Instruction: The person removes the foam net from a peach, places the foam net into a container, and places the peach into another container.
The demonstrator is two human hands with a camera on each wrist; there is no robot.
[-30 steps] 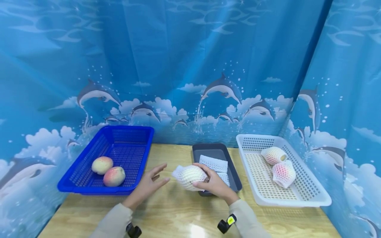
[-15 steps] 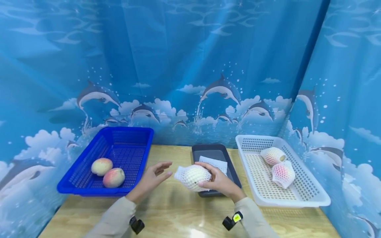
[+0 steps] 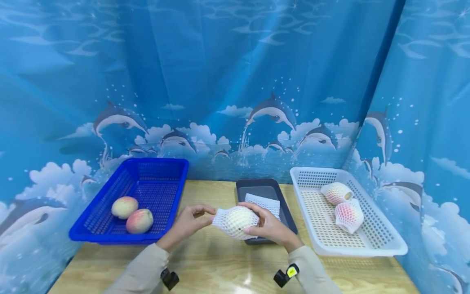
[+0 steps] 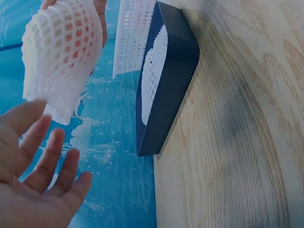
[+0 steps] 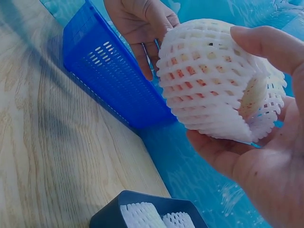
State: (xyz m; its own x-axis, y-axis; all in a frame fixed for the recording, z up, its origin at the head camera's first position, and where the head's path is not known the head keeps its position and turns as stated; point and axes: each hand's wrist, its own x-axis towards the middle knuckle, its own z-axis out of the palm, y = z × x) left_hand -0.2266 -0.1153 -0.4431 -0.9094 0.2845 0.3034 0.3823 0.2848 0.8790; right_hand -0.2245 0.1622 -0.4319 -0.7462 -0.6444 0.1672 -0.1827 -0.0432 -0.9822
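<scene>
Closest to me are my beige sleeves [image 3: 137, 269], each with a black gadget [image 3: 286, 276] at the wrist; the right one has a yellow label. Just past them, my right grip [image 3: 271, 225] is wrapped around a netted peach [image 3: 238, 222], thumb on one side and fingers underneath. The fruit's lying sideways, held up over the wood desk [image 3: 214, 265]. On the palm side the white foam net gapes a bit, so you can see bare skin in there.

The loose end of the net points at my left grip [image 3: 188, 223]. That one's spread, fingers apart, with the tips right at the net's edge. Honestly can't tell if they're pressing on it.

Right behind my right grip there's a dark gray tray [image 3: 260, 187] with spare foam nets [image 3: 263, 203] lying flat. Further off to the right of that grip is a white basket [image 3: 361, 251] holding two wrapped peaches [image 3: 349, 216], one against the other. Out to the left of my left grip, a blue basket [image 3: 117, 238] has two bare peaches [image 3: 139, 221] side by side. Way at the back, beyond both grips, hangs a blue dolphin curtain [image 3: 205, 81].
</scene>
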